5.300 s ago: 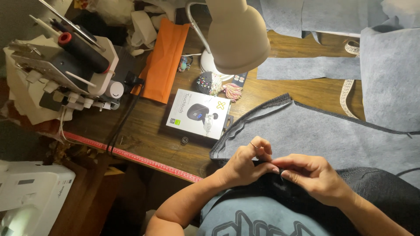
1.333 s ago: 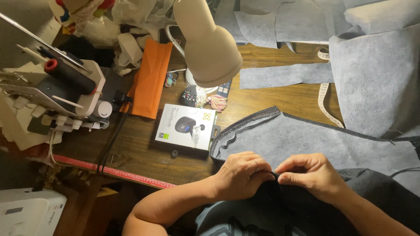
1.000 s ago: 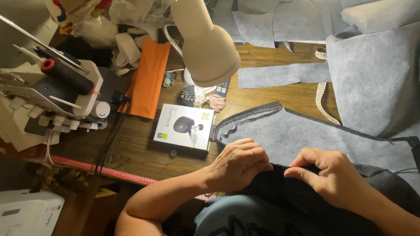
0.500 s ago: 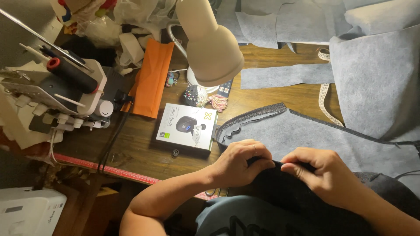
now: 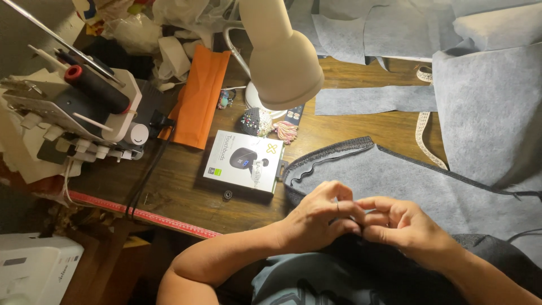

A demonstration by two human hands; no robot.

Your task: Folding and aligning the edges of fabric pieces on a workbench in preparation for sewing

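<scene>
My left hand [image 5: 319, 217] and my right hand [image 5: 403, 226] meet fingertip to fingertip over the near edge of a grey felt-like fabric piece [image 5: 418, 181] with a dark stitched border. Both hands pinch something small at that edge, together with a black cloth [image 5: 361, 257] that lies in my lap. What exactly sits between the fingers is too small to make out.
A white box with a dark picture [image 5: 244, 162] lies left of the fabric. A beige desk lamp [image 5: 279, 53] hangs over a pincushion [image 5: 257, 120]. An orange cloth [image 5: 200, 96], a serger with thread cones [image 5: 79, 107], a tape measure [image 5: 423, 138] and more grey fabric [image 5: 485, 107] crowd the wooden table [image 5: 180, 192].
My hands were spread apart gripping the black cloth; now they have drawn together, fingertips touching at the fabric's edge. The view has shifted slightly.
</scene>
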